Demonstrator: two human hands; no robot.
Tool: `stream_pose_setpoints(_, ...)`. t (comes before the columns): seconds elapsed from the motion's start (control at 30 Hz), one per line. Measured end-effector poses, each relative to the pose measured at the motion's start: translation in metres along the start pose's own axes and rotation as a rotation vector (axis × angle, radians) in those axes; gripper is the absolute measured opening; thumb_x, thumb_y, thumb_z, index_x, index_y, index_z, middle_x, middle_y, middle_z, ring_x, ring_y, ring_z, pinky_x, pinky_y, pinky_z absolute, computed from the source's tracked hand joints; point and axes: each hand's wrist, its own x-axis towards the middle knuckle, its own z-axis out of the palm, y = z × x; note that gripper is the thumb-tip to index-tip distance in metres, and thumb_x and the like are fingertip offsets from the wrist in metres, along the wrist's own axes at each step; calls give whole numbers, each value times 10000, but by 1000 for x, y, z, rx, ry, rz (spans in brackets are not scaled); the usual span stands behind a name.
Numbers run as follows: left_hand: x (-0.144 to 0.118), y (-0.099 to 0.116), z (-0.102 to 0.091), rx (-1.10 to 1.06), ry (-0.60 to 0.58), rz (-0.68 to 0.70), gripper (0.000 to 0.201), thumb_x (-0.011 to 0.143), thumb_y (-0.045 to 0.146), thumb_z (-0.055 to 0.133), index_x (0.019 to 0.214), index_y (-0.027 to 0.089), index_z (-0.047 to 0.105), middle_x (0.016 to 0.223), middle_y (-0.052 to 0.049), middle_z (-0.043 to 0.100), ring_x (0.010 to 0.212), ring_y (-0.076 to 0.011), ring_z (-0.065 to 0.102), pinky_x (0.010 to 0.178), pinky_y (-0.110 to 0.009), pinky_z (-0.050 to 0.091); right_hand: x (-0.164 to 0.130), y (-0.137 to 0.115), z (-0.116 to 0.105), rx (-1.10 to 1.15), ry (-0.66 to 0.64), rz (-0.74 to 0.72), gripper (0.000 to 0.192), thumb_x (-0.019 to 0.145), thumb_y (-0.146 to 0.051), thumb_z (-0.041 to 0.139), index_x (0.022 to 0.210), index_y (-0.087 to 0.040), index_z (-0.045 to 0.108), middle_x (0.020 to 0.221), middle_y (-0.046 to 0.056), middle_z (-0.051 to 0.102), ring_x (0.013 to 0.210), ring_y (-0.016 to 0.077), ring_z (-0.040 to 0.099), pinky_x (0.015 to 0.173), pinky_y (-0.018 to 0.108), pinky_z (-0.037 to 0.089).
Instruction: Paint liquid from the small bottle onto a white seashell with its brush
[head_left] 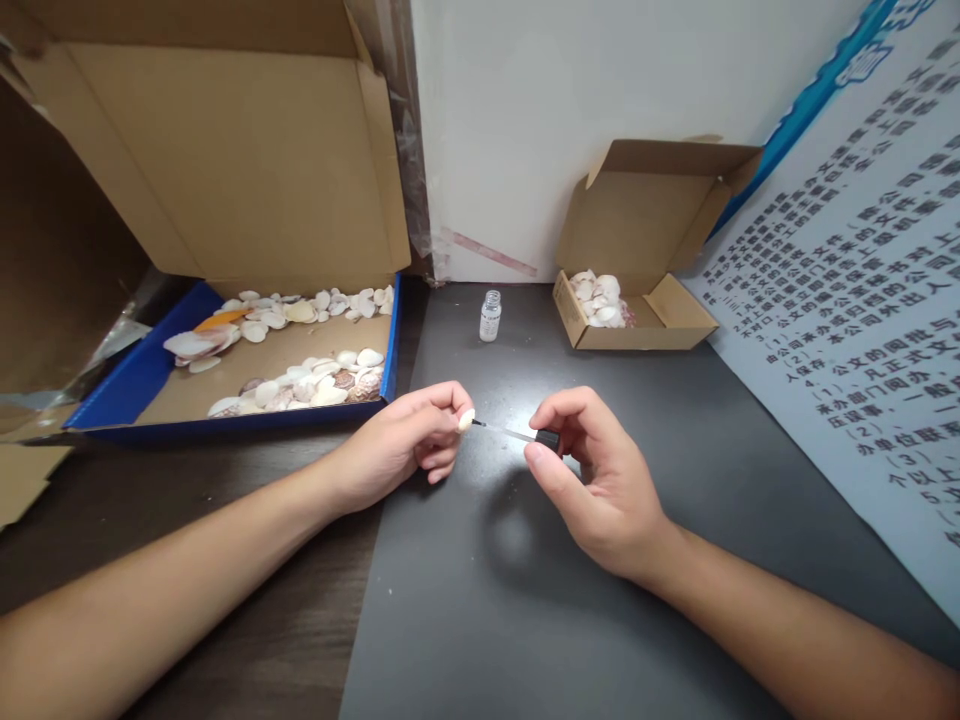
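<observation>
Between the thumb and fingers of my left hand (412, 435) is a small white seashell (466, 420). My right hand (592, 475) pinches the black cap of a brush applicator (547, 439), whose clear stem reaches left. The dark brush tip is at the shell, touching it or very close. Behind the hands a small clear glass bottle (490, 318) with a printed label stands upright, its neck uncapped.
To the left lies an open blue-rimmed cardboard box (394, 345) with many seashells along its back and front. A smaller open brown box (645, 338) at the back right holds a pile of shells (598, 298). A printed sheet (862, 300) slants along the right side.
</observation>
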Motion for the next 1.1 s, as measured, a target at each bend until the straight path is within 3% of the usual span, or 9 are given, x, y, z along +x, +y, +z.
stream_pose_setpoints(0.2, 0, 0, 1, 30, 9, 4, 154, 823, 273, 603, 770, 198, 480, 553, 79, 351, 469, -78, 299, 475, -211, 337, 0, -1, 0, -53, 51, 9, 152, 837, -171, 611, 916, -247, 505, 667, -65, 435, 517, 104, 415, 424, 220, 364)
stream_pose_setpoints(0.37, 0, -1, 0, 26, 1, 7, 110, 826, 240, 577, 789, 199, 483, 549, 79, 357, 470, -78, 297, 479, -208, 338, -1, 0, 0, 16, -7, -11, 139, 879, -184, 583, 967, -253, 501, 658, -72, 468, 487, 98, 423, 439, 232, 380)
stream_pose_setpoints(0.57, 0, 0, 0, 32, -1, 6, 146, 836, 265, 591, 775, 197, 477, 551, 79, 356, 475, -77, 299, 478, -208, 337, 0, 0, 1, -31, 46, 8, 162, 847, -171, 611, 933, -251, 500, 682, -63, 467, 510, 100, 419, 427, 224, 365)
stream_pose_setpoints(1.1, 0, -1, 0, 44, -6, 11, 118, 840, 243, 577, 785, 199, 482, 555, 81, 349, 476, -75, 302, 480, -203, 342, -1, 1, 0, -11, 3, -3, 161, 857, -179, 609, 945, -254, 497, 669, -72, 463, 492, 96, 417, 424, 225, 364)
